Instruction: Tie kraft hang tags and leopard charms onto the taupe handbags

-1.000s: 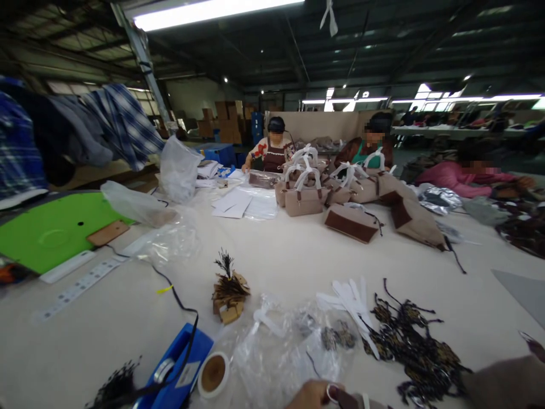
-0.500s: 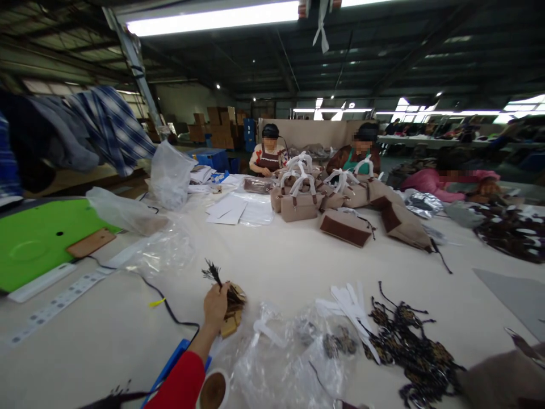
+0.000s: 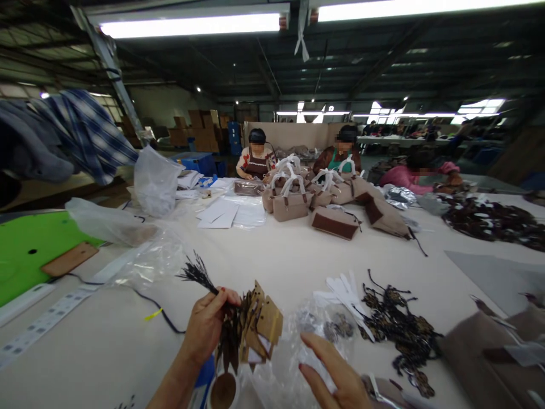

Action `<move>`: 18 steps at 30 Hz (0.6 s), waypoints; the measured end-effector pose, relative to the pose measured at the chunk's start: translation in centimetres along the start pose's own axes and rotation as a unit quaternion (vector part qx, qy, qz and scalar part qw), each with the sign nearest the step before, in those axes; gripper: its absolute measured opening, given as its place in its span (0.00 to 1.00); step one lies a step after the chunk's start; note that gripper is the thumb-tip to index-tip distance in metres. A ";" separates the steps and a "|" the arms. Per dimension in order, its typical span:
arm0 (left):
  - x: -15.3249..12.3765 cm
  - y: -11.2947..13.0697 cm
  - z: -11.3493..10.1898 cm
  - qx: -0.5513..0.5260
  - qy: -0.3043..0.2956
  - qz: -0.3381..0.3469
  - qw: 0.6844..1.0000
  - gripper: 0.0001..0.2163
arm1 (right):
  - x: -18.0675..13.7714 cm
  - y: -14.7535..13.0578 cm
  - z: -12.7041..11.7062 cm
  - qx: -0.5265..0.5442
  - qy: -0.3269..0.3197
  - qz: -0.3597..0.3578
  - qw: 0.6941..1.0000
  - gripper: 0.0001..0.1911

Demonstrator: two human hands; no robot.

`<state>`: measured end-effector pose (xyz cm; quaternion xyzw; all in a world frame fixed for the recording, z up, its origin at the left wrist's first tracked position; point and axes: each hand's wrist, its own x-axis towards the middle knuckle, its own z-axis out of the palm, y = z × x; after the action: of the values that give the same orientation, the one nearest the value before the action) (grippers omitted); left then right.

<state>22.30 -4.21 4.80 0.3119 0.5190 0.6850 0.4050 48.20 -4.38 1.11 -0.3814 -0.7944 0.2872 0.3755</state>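
My left hand [image 3: 207, 324] is closed around the strings of a bundle of brown paper tags [image 3: 258, 328], lifted off the table, with the black string ends [image 3: 196, 272] fanning up to the left. My right hand [image 3: 336, 372] sits low at the bottom edge, fingers stretched out and apart, just right of the hanging tags and above clear plastic bags [image 3: 298, 346]. A roll of tape [image 3: 223, 389] shows under the tags.
White strips [image 3: 344, 289] and a pile of dark patterned cords [image 3: 404, 332] lie to the right. Beige handbags [image 3: 292, 204] stand mid-table where three people sit. A green board [image 3: 25, 250], power strip [image 3: 42, 324] and plastic bags [image 3: 157, 179] lie on the left.
My left hand reached out to the tag bundle on the table, took it by the strings and lifted it toward me. My right hand rose into view, open.
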 end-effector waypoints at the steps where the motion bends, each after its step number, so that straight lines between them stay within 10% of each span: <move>1: -0.7 0.1 0.5 -0.028 -0.011 -0.016 0.999 0.13 | 0.5 -0.2 0.8 -0.003 0.001 -0.034 0.999 0.22; 8: -4.5 -0.7 2.5 -0.068 -0.084 -0.102 0.989 0.14 | -0.2 -0.5 4.3 0.079 0.009 0.011 0.997 0.34; 18: -4.9 -0.6 2.5 -0.091 -0.138 -0.141 0.976 0.13 | 0.2 -1.2 2.3 0.152 -0.050 0.110 0.981 0.28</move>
<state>26.86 -7.29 4.81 0.2887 0.4328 0.6155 0.5920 45.72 -5.26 0.84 -0.3904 -0.7126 0.4628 0.3544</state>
